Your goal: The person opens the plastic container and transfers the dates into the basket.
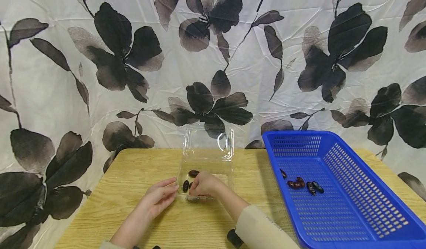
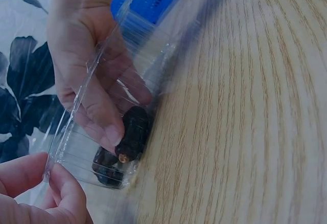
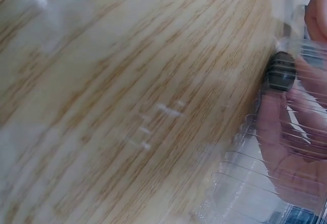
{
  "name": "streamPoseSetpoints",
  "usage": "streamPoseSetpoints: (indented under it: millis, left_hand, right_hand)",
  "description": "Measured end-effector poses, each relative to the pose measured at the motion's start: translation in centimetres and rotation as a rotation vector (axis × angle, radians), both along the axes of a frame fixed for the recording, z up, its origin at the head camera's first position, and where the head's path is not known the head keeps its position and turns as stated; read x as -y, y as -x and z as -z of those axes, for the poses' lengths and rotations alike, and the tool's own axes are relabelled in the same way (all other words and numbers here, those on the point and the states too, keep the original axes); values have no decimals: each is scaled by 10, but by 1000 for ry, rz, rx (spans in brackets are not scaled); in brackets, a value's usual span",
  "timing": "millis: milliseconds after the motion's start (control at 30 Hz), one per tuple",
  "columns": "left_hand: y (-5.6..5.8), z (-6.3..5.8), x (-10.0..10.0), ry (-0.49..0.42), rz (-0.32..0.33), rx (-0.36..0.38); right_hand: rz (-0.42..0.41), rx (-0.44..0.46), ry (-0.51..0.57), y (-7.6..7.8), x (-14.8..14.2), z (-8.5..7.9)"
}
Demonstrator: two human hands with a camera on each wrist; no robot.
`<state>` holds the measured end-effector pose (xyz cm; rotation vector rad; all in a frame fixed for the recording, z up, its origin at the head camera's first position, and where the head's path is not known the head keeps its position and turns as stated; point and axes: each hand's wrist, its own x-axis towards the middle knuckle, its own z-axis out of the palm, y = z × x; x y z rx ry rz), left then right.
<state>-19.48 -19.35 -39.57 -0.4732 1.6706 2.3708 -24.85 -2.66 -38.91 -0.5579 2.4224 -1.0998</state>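
A clear plastic clamshell container (image 1: pixel 226 167) stands on the table with its lid raised at the back. My left hand (image 1: pixel 159 199) pinches its left rim between thumb and finger, as the left wrist view shows. My right hand (image 1: pixel 207 184) reaches down inside, thumb and fingers on a dark, wrinkled date (image 2: pixel 134 132) with a pale stem end. Beside that one lies another date (image 2: pixel 106 166), partly covered by the fingers. From the head, one date (image 1: pixel 185 186) shows near the left wall and one (image 1: pixel 193 173) farther back.
A blue perforated basket (image 1: pixel 293 219) occupies the right side of the wooden table (image 1: pixel 133 167). Several dates (image 1: pixel 296 183) lie on its floor toward the left. A floral curtain (image 1: pixel 259 75) hangs behind the table.
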Motion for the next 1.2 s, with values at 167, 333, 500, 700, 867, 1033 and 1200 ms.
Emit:
streamPoseSetpoints:
  millis: [167, 333, 500, 700, 867, 1033, 1200]
  left_hand:
    - [0, 1, 0, 3, 4, -1]
    - [0, 1, 0, 10, 3, -4]
    - [1, 2, 0, 9, 2, -3]
    - [1, 2, -1, 10, 13, -8]
    - [1, 1, 0, 14, 30, -16]
    - [1, 0, 0, 1, 38, -16]
    - [0, 0, 1, -1, 37, -17]
  right_hand:
    - [-13, -15, -10, -1, 0, 1]
    - [1, 82, 78, 1, -1, 2]
    - [18, 202, 137, 4, -3, -1]
    - [33, 275, 193, 5, -5, -8]
    - [30, 297, 204, 7, -6, -15]
    - [20, 297, 212, 11, -10, -26]
    - [-9, 280, 220, 13, -16, -39]
